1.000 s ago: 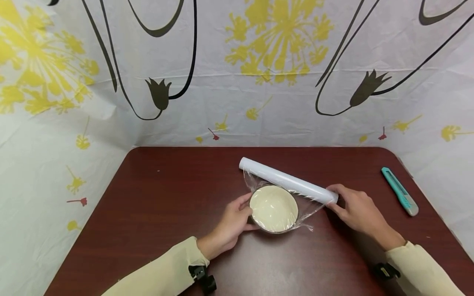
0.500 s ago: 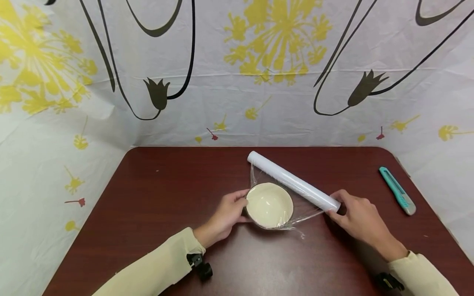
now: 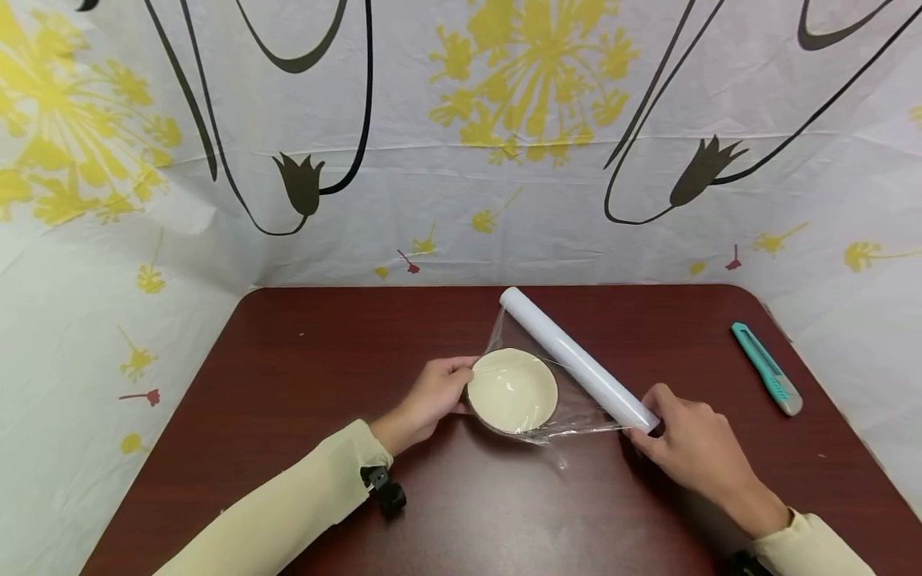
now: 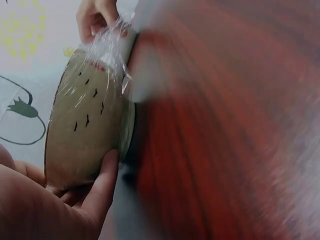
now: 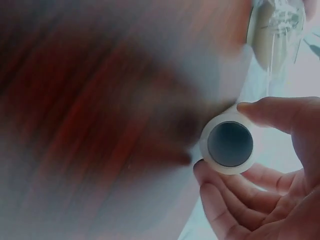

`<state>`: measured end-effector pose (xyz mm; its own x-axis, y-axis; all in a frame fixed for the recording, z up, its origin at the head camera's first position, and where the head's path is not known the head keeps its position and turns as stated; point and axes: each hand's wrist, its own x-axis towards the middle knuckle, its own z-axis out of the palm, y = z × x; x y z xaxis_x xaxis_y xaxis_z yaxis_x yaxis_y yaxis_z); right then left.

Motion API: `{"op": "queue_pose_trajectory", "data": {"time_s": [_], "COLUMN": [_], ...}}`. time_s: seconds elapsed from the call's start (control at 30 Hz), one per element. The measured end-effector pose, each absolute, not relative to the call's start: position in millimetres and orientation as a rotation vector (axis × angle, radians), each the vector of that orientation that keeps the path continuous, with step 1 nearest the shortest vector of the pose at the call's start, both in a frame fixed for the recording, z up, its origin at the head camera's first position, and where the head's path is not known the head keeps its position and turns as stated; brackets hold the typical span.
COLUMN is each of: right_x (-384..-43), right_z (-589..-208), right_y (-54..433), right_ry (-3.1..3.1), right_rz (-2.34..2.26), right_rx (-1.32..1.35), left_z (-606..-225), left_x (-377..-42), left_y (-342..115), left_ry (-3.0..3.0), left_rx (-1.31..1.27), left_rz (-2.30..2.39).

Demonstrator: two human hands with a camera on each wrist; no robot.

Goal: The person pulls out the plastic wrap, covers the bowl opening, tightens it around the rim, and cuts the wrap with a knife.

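Note:
A cream bowl (image 3: 513, 392) with a dark rim stands in the middle of the head view, clear plastic wrap (image 3: 569, 400) stretched over and around it. My left hand (image 3: 430, 398) grips its left side; in the left wrist view, small dark marks show on the bowl's outer wall (image 4: 82, 125). From the bowl the film runs to a white roll of plastic wrap (image 3: 576, 356), which slants from back left to front right. My right hand (image 3: 695, 448) holds the roll's near end, and in the right wrist view thumb and fingers curl round its hollow core (image 5: 230, 144).
A teal utility knife (image 3: 767, 370) lies at the right of the dark red-brown table (image 3: 346, 344). Behind the table hangs a white sheet (image 3: 432, 184) with yellow and dark flower prints. Each wrist wears a black strap device.
The roll has swung to a steeper slant, its far end going back and right, its near end towards the front. The bowl and left hand have shifted slightly left and back.

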<state>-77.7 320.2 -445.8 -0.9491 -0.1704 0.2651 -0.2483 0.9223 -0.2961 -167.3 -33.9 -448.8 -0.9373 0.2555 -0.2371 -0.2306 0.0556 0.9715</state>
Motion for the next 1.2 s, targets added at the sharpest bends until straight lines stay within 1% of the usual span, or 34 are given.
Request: {"op": "queue_pose_trajectory", "data": {"time_s": [0.43, 0.77, 1.2], "right_x": [-55.3, -40.7, -31.6], "right_z": [-441.9, -439.7, -440.1], "right_y": [297.3, 278.8, 260.8], "right_ry": [-2.945, -3.015, -3.061], "right_rz": [0.418, 0.287, 0.26], "right_rx": [0.169, 0.169, 0.136], "left_z": [-446.1, -445.7, -443.6], "left_x": [-190.3, -205.2, -220.3], "left_y": [-36.3, -34.6, -30.3], "left_ry": [2.065, 2.171, 2.23], "left_rx": [0.069, 0.16, 0.141], "left_rz": [1.825, 1.752, 1.712]}}
